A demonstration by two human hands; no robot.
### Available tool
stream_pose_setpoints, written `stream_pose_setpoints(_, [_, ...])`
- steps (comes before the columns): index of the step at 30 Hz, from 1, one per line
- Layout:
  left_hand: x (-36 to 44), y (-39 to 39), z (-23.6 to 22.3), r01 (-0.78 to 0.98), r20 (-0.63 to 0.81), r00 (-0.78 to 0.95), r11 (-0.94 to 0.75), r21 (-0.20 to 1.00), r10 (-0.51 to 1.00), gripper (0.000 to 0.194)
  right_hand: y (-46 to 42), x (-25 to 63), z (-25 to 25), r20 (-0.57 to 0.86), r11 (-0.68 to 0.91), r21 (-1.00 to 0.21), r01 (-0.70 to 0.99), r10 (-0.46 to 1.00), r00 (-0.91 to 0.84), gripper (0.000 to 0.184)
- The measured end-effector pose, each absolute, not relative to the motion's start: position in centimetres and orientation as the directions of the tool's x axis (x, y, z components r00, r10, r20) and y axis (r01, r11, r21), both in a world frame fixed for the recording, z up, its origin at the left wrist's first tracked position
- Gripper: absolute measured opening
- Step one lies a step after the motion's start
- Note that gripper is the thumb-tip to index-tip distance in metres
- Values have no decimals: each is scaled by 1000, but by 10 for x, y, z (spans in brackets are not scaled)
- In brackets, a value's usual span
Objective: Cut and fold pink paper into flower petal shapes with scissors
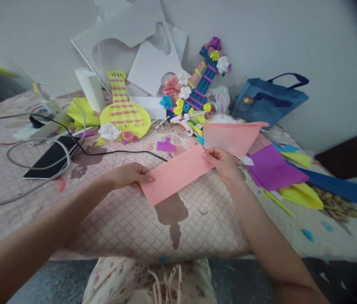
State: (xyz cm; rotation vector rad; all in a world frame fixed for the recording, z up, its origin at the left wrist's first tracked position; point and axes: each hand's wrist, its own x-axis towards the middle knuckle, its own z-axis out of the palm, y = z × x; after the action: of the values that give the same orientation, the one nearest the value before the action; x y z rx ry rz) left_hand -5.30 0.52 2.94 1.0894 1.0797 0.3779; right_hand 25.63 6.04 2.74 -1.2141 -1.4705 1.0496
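A rectangular strip of pink paper is stretched between my two hands above the patterned tablecloth, tilted up toward the right. Its left end is pinched by my left hand, thumb on top. At the upper right end, my right hand grips the edge between thumb and fingers. Just beyond the strip lie purple paper scraps and a white glue gun. A larger pink sheet stands partly folded behind my right hand.
A yellow paper guitar and a blue flower-trimmed guitar lean at the back. Cables cross the left side near a black tablet-like slab. Purple sheets, yellow paper and a blue bag are at right.
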Motion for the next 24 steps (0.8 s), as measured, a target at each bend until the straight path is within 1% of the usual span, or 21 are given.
stream_pose_setpoints(3, [-72,5,32,317,-548,406,450,835,731,29,39,254,18,6,25,-981,191,995,-101,24])
stream_pose_setpoints(5, [-82,6,30,361,-557,371,437,824,743,30,27,251,10,-35,-4,-976,216,990,-140,23])
stream_pose_setpoints(7, [-89,7,26,405,-551,322,414,815,770,31,21,248,3,-25,19,-963,269,987,-162,22])
stream_pose_setpoints(10, [-96,6,22,457,-493,234,353,816,838,30,17,244,-4,58,112,-917,383,987,-149,19])
stream_pose_setpoints(12, [-99,2,22,507,-408,180,270,818,895,29,17,242,-5,117,172,-872,459,982,-147,16])
stream_pose_setpoints(14, [-100,-5,25,616,-269,103,151,774,958,29,17,240,-6,157,214,-828,519,976,-153,14])
stream_pose_setpoints(15, [-98,-10,28,688,-178,59,90,721,982,30,16,239,-6,175,232,-808,542,972,-155,13])
stream_pose_setpoints(17, [-91,-21,33,832,41,-30,2,555,999,33,14,238,-6,212,269,-761,591,963,-165,10])
stream_pose_setpoints(18, [-84,-26,34,877,130,-29,-37,479,991,35,13,237,-7,235,291,-729,620,957,-172,10])
stream_pose_setpoints(20, [-66,-37,36,913,227,98,-178,367,969,33,11,237,-7,280,331,-653,681,941,-189,8])
stream_pose_setpoints(22, [-42,-44,35,902,253,230,-303,307,940,29,9,236,-7,301,348,-591,728,932,-201,7])
stream_pose_setpoints(24, [-15,-47,32,865,257,370,-432,255,893,29,9,235,-7,289,344,-566,749,934,-211,8])
